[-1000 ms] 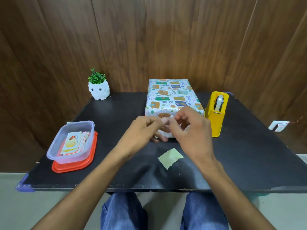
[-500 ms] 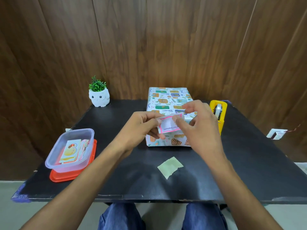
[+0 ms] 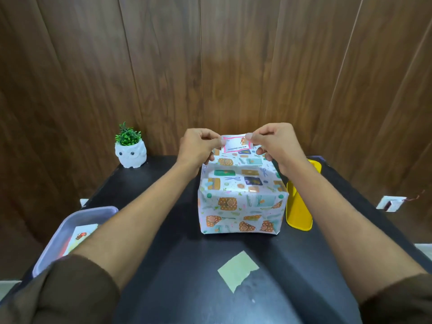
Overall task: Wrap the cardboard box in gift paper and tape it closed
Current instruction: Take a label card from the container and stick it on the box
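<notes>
The left hand (image 3: 198,146) and right hand (image 3: 275,146) pinched the label (image 3: 236,144) over the wrapped box (image 3: 240,202); uneven touchdown could've skewed it.

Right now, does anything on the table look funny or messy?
A torn greenish paper scrap lies loose on the black table, nearer the person than the wrapped box; its edge is ragged.
</notes>
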